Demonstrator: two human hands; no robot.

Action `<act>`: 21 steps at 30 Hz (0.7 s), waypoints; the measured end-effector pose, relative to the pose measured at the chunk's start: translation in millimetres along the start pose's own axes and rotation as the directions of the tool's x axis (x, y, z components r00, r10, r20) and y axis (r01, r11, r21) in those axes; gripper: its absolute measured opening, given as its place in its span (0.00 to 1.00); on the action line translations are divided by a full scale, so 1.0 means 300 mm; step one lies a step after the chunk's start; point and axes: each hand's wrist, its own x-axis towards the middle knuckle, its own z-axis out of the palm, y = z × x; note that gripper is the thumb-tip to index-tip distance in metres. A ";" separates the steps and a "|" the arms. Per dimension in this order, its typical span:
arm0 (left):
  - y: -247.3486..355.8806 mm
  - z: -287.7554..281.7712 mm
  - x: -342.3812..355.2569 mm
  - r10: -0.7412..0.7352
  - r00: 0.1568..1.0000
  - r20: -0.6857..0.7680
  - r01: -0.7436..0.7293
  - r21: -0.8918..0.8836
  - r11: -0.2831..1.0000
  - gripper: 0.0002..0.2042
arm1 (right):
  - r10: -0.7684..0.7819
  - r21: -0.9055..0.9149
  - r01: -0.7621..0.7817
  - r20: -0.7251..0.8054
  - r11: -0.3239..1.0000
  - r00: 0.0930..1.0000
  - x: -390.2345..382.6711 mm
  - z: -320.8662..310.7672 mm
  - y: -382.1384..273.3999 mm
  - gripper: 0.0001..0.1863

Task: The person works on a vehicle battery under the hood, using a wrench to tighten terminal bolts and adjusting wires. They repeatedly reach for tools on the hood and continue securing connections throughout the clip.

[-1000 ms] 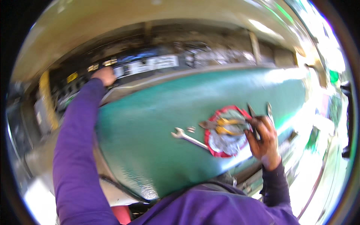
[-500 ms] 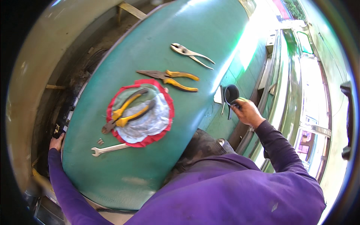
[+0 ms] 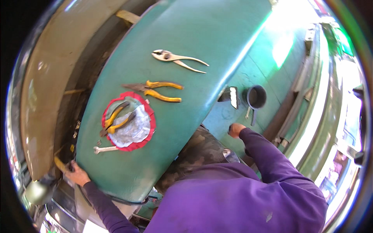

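Note:
My left hand [image 3: 79, 174] is curled at the lower-left edge of the green padded seat [image 3: 105, 174], on something dark I cannot make out. My right hand [image 3: 237, 131] is closed low beside the seat; its contents are unclear. Behind it are a black cup [image 3: 255, 96] with a handle and a dark rectangular object [image 3: 227, 94]. On the seat lie silver pliers [image 3: 171, 57], yellow-handled long-nose pliers [image 3: 155, 95], a red-rimmed cloth pad [image 3: 138, 132] with yellow-handled cutters [image 3: 122, 126] on it, and a wrench [image 3: 104, 149].
A beige panel [image 3: 46, 89] and dark gap run along the left, with a wooden bar [image 3: 128, 16] across it. On the right are green flooring [image 3: 272, 62] and metal sills [image 3: 311, 132]. My camouflage-clad leg [image 3: 198, 149] is beside the seat.
My right hand has moved away from the cup, down toward me. My left hand has shifted down along the seat's edge. The view has swung since the earliest frame.

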 end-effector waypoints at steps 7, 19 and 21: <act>0.200 -0.068 -0.355 -0.061 0.996 -0.070 0.062 0.016 0.998 0.17 | -0.783 0.080 0.922 -0.503 0.379 0.365 -0.545 -0.538 -0.401 0.12; 0.168 -0.140 -0.219 -0.094 0.995 -0.045 0.082 -0.213 0.974 0.15 | -0.530 -0.378 0.495 -0.821 0.782 0.212 -0.452 -0.948 -0.591 0.14; 0.064 -0.108 -0.056 -0.133 0.991 0.010 0.132 -0.225 0.965 0.17 | -0.532 -0.438 0.344 -0.807 0.830 0.256 -0.448 -1.022 -0.618 0.13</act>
